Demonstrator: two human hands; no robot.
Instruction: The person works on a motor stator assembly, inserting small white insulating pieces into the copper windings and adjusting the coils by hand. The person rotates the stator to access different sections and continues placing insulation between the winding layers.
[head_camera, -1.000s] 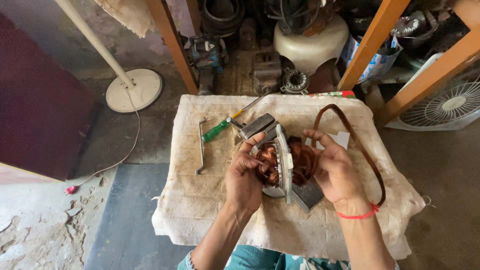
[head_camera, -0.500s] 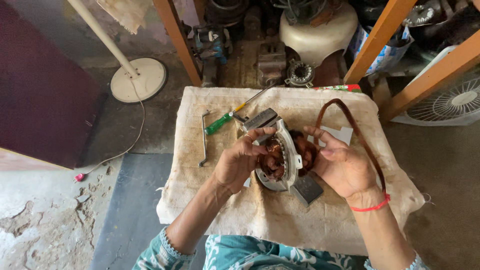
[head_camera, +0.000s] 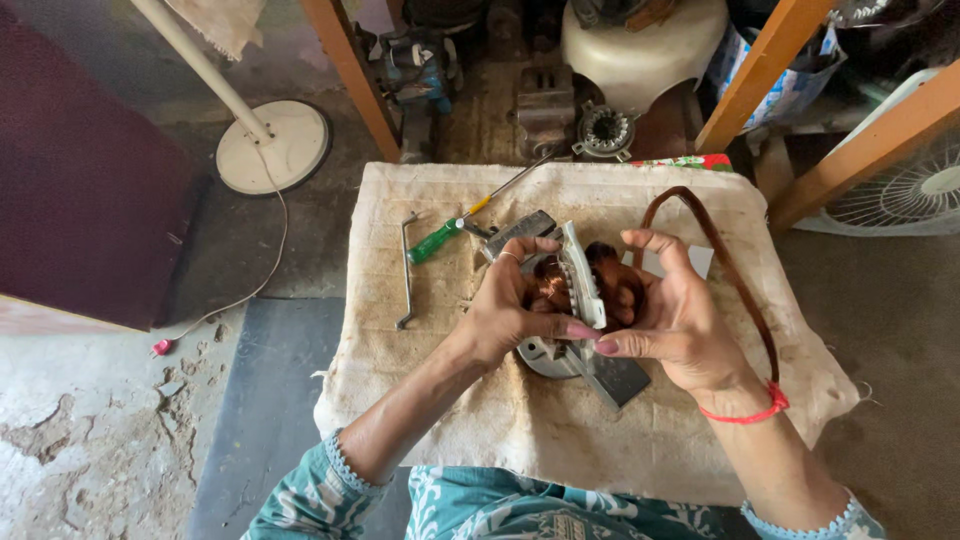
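- Far left, a dark maroon panel stands against the cracked concrete floor, and the round white base of a fan stand sits further back with its cord trailing toward a grey mat.
- A stained cream cloth covers the low work surface; orange wooden legs rise behind it on the left and right.
- On the cloth's left part lie a bent metal hex key and, just beside it, a green-handled screwdriver, both well apart from the hands.
- The left hand curls around the motor stator, fingers pressed on the copper windings and thumb along the lower edge.
- The stator is held tilted on edge above the middle of the cloth, its pale metal frame between the two hands and a dark flat plate under it.
- The right hand clasps the stator's other side, thumb meeting the left thumb, a red thread on the wrist.
- A brown strap loops across the cloth behind the right hand.
- Behind the cloth stand a cream housing and small metal parts; a white fan grille is far right.
- Compared with half a second ago, both hands have closed tighter around the stator, thumbs now touching.
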